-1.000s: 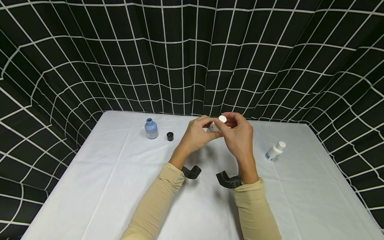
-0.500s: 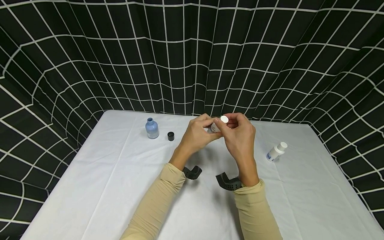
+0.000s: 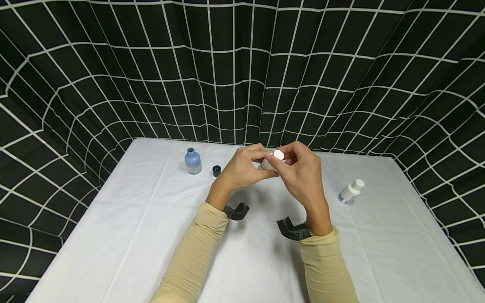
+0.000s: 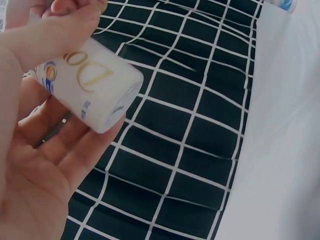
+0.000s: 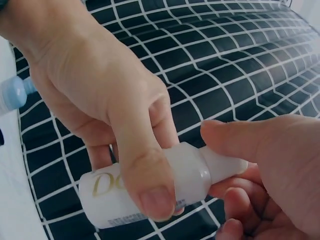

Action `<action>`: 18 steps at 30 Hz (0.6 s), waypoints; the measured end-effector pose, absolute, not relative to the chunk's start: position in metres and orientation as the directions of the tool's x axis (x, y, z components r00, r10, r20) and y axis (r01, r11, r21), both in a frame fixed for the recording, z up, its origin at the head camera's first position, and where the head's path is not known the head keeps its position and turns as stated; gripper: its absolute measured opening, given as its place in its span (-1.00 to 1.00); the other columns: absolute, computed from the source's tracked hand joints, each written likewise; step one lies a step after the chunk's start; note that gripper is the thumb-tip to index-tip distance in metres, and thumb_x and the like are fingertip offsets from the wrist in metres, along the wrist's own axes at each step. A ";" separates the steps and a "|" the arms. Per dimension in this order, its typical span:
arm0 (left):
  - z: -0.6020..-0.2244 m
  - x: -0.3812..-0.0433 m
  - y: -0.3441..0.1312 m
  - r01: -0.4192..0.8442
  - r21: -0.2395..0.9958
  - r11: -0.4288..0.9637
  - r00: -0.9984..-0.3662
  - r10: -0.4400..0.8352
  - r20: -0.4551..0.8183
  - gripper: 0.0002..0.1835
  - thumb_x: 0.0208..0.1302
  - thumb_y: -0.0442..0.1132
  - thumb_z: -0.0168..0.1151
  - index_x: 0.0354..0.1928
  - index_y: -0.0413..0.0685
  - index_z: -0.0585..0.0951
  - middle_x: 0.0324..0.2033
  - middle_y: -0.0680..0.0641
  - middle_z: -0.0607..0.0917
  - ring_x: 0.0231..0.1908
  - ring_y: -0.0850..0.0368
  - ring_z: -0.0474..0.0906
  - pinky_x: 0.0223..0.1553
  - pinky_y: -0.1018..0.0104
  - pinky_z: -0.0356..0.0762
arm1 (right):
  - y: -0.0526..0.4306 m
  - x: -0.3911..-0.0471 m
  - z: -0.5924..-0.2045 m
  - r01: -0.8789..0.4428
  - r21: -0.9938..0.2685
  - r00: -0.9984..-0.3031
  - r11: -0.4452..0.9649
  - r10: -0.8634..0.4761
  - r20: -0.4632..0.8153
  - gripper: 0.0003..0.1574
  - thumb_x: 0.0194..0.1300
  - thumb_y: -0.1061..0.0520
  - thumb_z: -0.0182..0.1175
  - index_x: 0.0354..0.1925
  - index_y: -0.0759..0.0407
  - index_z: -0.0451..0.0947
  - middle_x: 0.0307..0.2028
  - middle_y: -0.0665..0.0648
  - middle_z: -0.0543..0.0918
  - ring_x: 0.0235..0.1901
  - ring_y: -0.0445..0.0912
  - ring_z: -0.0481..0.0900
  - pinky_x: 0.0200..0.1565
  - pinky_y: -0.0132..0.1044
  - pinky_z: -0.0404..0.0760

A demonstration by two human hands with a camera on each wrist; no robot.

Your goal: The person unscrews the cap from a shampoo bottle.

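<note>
Both hands meet above the middle of the white table (image 3: 132, 235). My left hand (image 3: 242, 170) grips the body of a small white bottle (image 5: 145, 192) with gold lettering, held tilted on its side; its flat base shows in the left wrist view (image 4: 95, 85). My right hand (image 3: 299, 172) pinches the bottle's white cap (image 3: 278, 155) between thumb and fingers; in the right wrist view the cap (image 5: 225, 167) sits at the neck, partly covered by the thumb.
A blue bottle (image 3: 193, 161) without a cap stands at the back left, a small black cap (image 3: 217, 170) beside it. A white bottle (image 3: 350, 191) lies tilted at the right. A black curtain with a white grid hangs behind the table.
Both hands and the small bottle have shifted slightly, the left arm drawing a little left. The grip on body and cap is the same.
</note>
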State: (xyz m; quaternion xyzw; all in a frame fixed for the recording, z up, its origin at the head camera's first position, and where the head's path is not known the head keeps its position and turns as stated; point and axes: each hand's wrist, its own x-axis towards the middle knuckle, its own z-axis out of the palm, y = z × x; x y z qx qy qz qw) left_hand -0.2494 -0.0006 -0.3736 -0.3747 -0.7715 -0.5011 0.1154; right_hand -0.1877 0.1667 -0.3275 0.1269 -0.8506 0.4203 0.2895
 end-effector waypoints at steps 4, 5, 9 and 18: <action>-0.373 -0.251 -0.005 0.684 0.709 0.173 -0.678 0.509 0.530 -0.62 0.05 -0.18 0.62 -0.04 0.00 0.78 -0.18 0.09 0.74 -0.15 0.27 0.58 -0.09 0.31 0.61 | 0.172 -0.187 -0.327 -0.525 -0.616 -0.793 0.587 -0.074 0.605 -0.74 0.15 0.18 0.53 -0.20 0.22 0.70 -0.40 0.10 0.66 -0.41 -0.17 0.53 -0.35 -0.57 0.46; -0.373 -0.251 -0.005 0.681 0.713 0.168 -0.676 0.516 0.525 -0.64 0.05 -0.19 0.61 -0.07 -0.01 0.78 -0.17 0.09 0.74 -0.14 0.28 0.59 -0.08 0.30 0.61 | 0.173 -0.187 -0.326 -0.542 -0.611 -0.790 0.577 -0.101 0.605 -0.75 0.17 0.19 0.51 -0.17 0.20 0.72 -0.40 0.09 0.65 -0.41 -0.17 0.52 -0.35 -0.56 0.45; -0.373 -0.252 -0.006 0.667 0.723 0.181 -0.688 0.522 0.504 -0.66 0.07 -0.17 0.60 -0.09 -0.01 0.77 -0.17 0.07 0.73 -0.18 0.27 0.58 -0.15 0.27 0.63 | 0.177 -0.188 -0.325 -0.581 -0.605 -0.783 0.544 -0.170 0.599 -0.73 0.26 0.23 0.43 -0.05 0.17 0.74 -0.34 0.07 0.66 -0.39 -0.20 0.47 -0.37 -0.51 0.40; -0.369 -0.250 -0.005 0.602 0.771 0.209 -0.748 0.486 0.453 -0.56 0.07 -0.13 0.59 0.05 0.06 0.77 -0.22 0.08 0.69 -0.24 0.24 0.56 -0.15 0.10 0.69 | 0.177 -0.188 -0.323 -0.487 -0.654 -0.841 0.578 -0.108 0.531 -0.48 0.30 0.10 0.41 0.21 0.11 0.61 -0.04 0.11 0.69 -0.15 -0.07 0.62 -0.20 -0.45 0.54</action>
